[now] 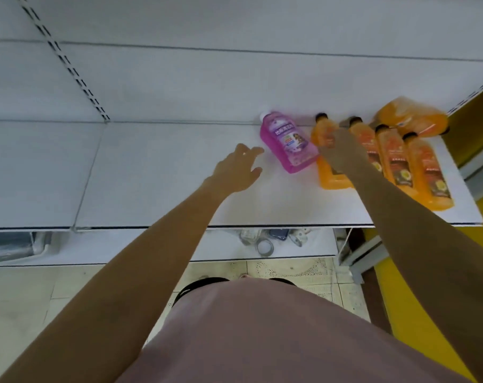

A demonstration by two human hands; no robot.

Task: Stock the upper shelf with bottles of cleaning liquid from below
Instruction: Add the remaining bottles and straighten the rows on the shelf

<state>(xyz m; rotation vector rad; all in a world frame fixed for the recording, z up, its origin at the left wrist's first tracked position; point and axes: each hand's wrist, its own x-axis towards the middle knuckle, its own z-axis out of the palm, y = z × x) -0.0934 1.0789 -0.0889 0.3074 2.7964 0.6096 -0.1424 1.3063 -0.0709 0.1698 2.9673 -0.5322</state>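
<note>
Head view: right hand (335, 150) is wrapping around the leftmost orange bottle (328, 161) on the upper shelf (165, 175), seemingly setting it in line. Three more orange bottles (409, 164) are standing to its right, an orange refill pouch (413, 117) behind them. Left hand (239, 168) is hovering with fingers spread, gripping nothing, just beside the pink bottle (288, 142), not touching. Looks like the placing step. Next move likely calls for releasing the orange bottle upright, then squaring the pink one or going below for more. Lower shelf (124, 248) stock is mostly hidden.
</note>
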